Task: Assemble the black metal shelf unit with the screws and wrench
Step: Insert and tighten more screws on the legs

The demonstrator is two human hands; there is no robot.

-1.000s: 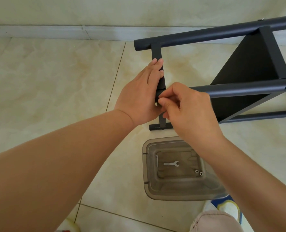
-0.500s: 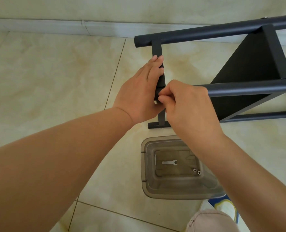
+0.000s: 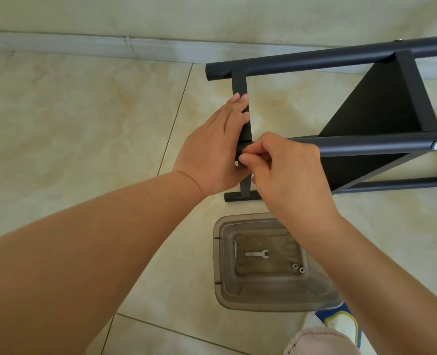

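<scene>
Your left hand (image 3: 212,152) and right hand (image 3: 286,172) are bare, without gloves, rings or a watch; both forearms are sleeveless. A pale pinkish fabric-covered knee (image 3: 319,342) with visible seam stitching shows bottom right.

I see both bare forearms reaching in from the bottom of the frame toward its centre. My left hand (image 3: 212,147) lies back-up with fingers straight and together, tips pointing toward the top. My right hand (image 3: 286,172) sits just right of it, touching it, fingers curled and thumb and forefinger pinched together at centre frame.
</scene>
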